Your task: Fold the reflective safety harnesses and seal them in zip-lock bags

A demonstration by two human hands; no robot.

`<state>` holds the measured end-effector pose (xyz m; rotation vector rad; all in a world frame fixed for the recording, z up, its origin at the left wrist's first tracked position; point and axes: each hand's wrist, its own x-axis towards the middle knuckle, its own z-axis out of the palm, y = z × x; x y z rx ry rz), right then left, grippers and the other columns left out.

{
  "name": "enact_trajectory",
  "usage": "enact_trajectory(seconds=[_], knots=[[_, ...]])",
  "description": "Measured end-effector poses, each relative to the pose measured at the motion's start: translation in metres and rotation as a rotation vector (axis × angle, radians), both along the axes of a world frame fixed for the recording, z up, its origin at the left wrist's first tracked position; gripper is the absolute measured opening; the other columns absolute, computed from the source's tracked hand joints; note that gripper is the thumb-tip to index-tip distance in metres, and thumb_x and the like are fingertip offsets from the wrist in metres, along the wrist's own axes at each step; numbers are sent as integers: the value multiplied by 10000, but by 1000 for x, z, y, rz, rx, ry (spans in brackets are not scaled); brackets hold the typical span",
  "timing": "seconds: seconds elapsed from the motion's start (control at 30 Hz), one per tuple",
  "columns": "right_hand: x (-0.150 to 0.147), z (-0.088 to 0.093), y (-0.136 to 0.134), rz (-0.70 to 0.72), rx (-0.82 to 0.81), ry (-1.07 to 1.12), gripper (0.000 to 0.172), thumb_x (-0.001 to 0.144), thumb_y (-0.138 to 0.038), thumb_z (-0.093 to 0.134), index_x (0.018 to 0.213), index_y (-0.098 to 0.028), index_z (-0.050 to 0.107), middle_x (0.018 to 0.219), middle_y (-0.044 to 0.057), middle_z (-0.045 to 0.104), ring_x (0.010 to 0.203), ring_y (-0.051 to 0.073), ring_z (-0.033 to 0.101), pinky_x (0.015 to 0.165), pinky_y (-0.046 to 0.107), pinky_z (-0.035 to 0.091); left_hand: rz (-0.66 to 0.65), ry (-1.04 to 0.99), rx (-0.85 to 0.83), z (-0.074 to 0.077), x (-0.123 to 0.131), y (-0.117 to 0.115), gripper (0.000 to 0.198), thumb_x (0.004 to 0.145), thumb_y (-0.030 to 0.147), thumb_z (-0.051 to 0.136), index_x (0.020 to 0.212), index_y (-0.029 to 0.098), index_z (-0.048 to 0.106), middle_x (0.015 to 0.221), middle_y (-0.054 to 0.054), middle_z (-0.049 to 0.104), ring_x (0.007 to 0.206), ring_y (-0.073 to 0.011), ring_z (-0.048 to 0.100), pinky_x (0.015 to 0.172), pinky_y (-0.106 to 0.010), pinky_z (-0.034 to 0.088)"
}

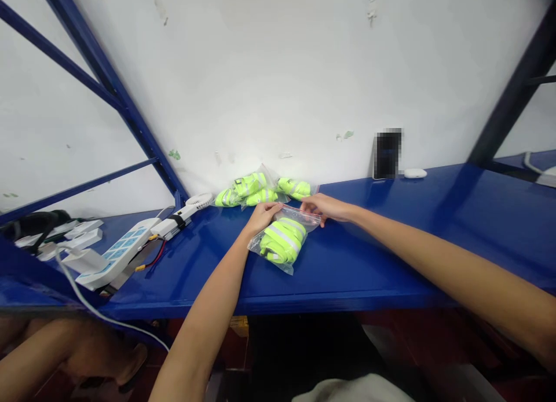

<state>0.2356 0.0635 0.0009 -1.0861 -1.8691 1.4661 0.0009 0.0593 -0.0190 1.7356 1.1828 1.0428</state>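
Head view: a clear bag (282, 242) of neon yellow bands (283, 238) lies on the blue surface (391, 240), near its middle and just in front of a pile of filled bags (260, 190) against the white wall. The left hand (260, 215) pinches the bag's upper edge at one end and the right hand (324, 208) pinches the other end, fingers closed on the plastic. A power strip (117, 251) and a small fan (195, 204) lie off to the left.

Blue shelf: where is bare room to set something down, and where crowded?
Bare: the shelf right of the right hand, in front of the white case; also between bag and power strip. Crowded: left end beyond it.
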Motion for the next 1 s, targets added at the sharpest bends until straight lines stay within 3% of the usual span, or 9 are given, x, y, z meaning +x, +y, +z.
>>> enact_trajectory(seconds=[0.07, 0.23, 0.33, 0.4, 0.47, 0.63, 0.7, 0.83, 1.0], knots=[[-6, -2, 4, 32, 47, -60, 369, 890, -456, 555, 749, -135, 668, 538, 25, 573, 402, 90, 478, 349, 192, 444, 22, -15, 8, 2, 1, -1, 416, 772, 479, 655, 976, 129, 747, 862, -62, 711, 744, -163, 582, 645, -244, 417], [-7, 1, -3, 57, -33, -49, 287, 891, -372, 581, 864, -111, 696, 620, 71, 689, 507, 140, 623, 445, 210, 517, 106, -214, -128, 3, 3, 0, 392, 777, 465, 623, 970, 136, 715, 708, -36, 648, 607, -127, 557, 556, -230, 427], [-7, 7, -10, 190, -114, -47, 333, 897, -419, 576, 850, -110, 692, 599, 76, 699, 441, 134, 599, 437, 219, 506, 110, -367, -167, 3, 2, 3, 415, 760, 491, 608, 921, 120, 702, 651, -30, 614, 558, -120, 552, 547, -243, 460], [-10, 9, -14, 315, -143, -60, 372, 902, -441, 564, 800, -106, 690, 551, 69, 680, 396, 128, 574, 401, 210, 472, 163, -414, -120, 3, -2, 6, 421, 748, 498, 593, 872, 110, 700, 615, -20, 586, 528, -116, 538, 537, -252, 468], [-15, 7, -15, 350, -169, -32, 345, 915, -394, 551, 779, -106, 683, 540, 56, 673, 386, 130, 573, 400, 215, 474, 321, -394, 34, 5, -11, 9, 363, 739, 457, 584, 783, 112, 689, 537, 11, 519, 473, -99, 483, 484, -228, 416], [-23, -1, -11, -19, -180, 290, 226, 946, -278, 508, 957, -102, 649, 556, 43, 668, 485, 160, 636, 492, 254, 547, 847, -376, 383, 12, -44, 6, 293, 778, 360, 475, 624, 149, 608, 440, 55, 355, 415, -89, 327, 437, -234, 264], [-23, -1, -10, -67, -227, 400, 257, 947, -323, 508, 1041, -106, 609, 676, 81, 712, 563, 177, 670, 550, 290, 576, 917, -192, 531, 15, -47, -2, 297, 800, 320, 461, 597, 156, 603, 450, 48, 349, 450, -101, 350, 480, -247, 279], [-23, 1, -14, -19, -358, 569, 290, 962, -347, 434, 1043, -114, 587, 868, 127, 724, 722, 196, 706, 699, 344, 598, 715, 156, 761, 21, -19, -22, 291, 837, 263, 470, 584, 172, 582, 488, 27, 417, 505, -120, 405, 549, -271, 315], [-24, -4, -22, -77, -359, 653, 175, 897, -112, 455, 990, -138, 601, 884, 84, 719, 711, 156, 713, 772, 321, 587, 367, 514, 908, 24, 23, -37, 314, 903, 302, 474, 623, 188, 561, 671, -32, 559, 739, -187, 493, 758, -338, 401]])
